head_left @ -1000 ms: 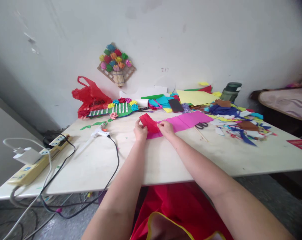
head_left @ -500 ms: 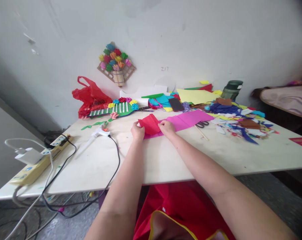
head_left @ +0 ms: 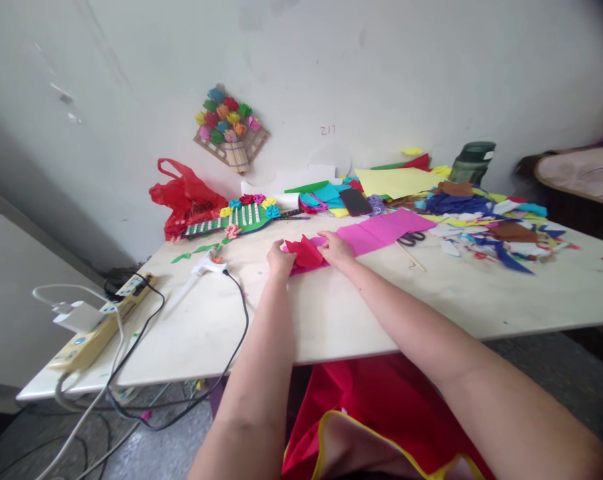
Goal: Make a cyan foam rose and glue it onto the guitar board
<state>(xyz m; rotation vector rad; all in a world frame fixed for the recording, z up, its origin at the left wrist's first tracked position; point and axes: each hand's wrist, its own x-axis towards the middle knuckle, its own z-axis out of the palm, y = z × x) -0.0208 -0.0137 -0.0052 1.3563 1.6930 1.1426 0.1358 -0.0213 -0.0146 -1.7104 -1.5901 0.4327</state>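
Observation:
A creased piece of red paper (head_left: pixel 305 252) is between my two hands, above the left end of a long pink paper strip (head_left: pixel 376 231) that lies on the table. My left hand (head_left: pixel 281 259) is closed on the red paper's left edge. At the right edge my right hand (head_left: pixel 337 251) pinches the same paper. The fingertips are small in view, and part of the pink strip is hidden under the red paper. Close to the strip lie a thin wooden stick (head_left: pixel 411 257) and dark-handled scissors (head_left: pixel 412 238).
A white glue gun (head_left: pixel 208 265) with a black cord lies to the left, near a power strip (head_left: pixel 101 333). Behind are a red plastic bag (head_left: pixel 188 200), a green flower-trimmed craft (head_left: pixel 244 219) and a phone (head_left: pixel 356 202). Paper scraps (head_left: pixel 501 233) and a green bottle (head_left: pixel 472 164) occupy the right.
The red paper has gone from standing fairly flat to folded and lower between my hands. My right fingers have shifted slightly along its edge. The view has turned a little.

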